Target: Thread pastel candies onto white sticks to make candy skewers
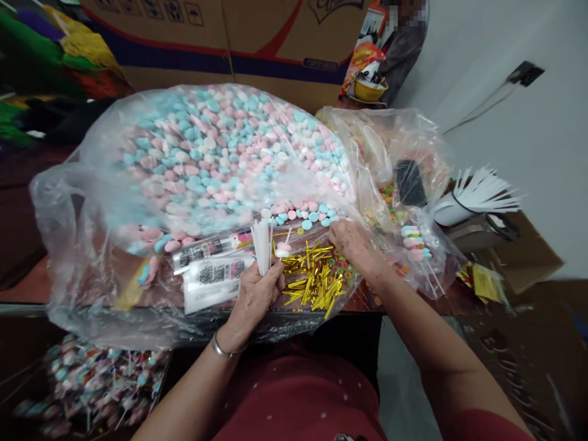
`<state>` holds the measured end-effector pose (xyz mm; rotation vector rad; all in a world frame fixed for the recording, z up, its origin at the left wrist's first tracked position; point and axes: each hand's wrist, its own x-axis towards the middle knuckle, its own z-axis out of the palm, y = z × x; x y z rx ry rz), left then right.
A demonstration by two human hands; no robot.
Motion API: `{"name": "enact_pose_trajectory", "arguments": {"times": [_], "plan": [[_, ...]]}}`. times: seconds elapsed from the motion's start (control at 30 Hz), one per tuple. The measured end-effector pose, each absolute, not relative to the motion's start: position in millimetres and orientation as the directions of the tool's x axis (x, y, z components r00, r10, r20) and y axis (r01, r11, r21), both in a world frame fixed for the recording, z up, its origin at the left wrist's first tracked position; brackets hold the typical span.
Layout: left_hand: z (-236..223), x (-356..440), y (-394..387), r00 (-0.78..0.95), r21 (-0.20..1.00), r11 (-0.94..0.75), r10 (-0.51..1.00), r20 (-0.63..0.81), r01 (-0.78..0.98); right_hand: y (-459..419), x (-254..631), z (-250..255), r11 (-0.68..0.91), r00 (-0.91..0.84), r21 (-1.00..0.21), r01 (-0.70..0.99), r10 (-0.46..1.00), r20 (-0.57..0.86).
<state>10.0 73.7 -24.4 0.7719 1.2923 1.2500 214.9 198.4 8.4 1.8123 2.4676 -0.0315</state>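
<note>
My left hand (pixel 261 293) is closed around a bundle of white sticks (pixel 261 245). It also grips one stick carrying pink and white marshmallows (pixel 283 248). To the right, my right hand (pixel 353 245) reaches to the edge of loose marshmallows (pixel 312 217), fingers drawn together; what they hold, if anything, is hidden. Between the hands lie gold twist ties (pixel 316 275), with small ring-shaped candies (pixel 340 264) beside them. Printed clear bags (pixel 215 275) lie left of my left hand. Behind them spreads a large plastic bag of pink, blue and white marshmallows (pixel 220 153).
On the right, a clear bag (pixel 390 131) holds a dark phone-like object (pixel 410 182) and a marshmallow skewer (pixel 416 243). More white sticks (pixel 478 193) stand in a container beyond. A cardboard box (pixel 220 37) rises behind. Finished-looking skewers (pixel 105 380) fill the lower left.
</note>
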Motion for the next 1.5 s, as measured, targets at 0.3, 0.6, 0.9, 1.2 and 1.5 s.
{"name": "enact_pose_trajectory", "arguments": {"times": [0.3, 0.6, 0.9, 1.2, 1.5], "plan": [[-28, 9, 74, -0.138, 0.950, 0.212, 0.959, -0.247, -0.230, 206, 186, 21, 0.445, -0.437, -0.099, 0.890, 0.895, 0.092], [-26, 9, 74, -0.147, 0.953, 0.210, 0.959, -0.244, -0.218, 218, 154, 5, 0.734, -0.739, -0.141, 0.665, 0.673, 0.018], [-26, 9, 74, -0.133, 0.945, 0.239, 0.953, -0.273, -0.224, 209, 163, 7, 0.690, -0.694, -0.135, 0.711, 0.720, 0.023], [-34, 8, 74, -0.108, 0.956, 0.238, 0.960, -0.258, -0.169, 209, 168, 14, 0.038, -0.420, -0.967, 0.252, 0.904, -0.074], [-40, 7, 75, -0.106, 0.972, 0.214, 0.969, -0.223, -0.092, 203, 165, 18, -0.075, -0.448, -0.994, 0.081, 0.888, -0.103]]}}
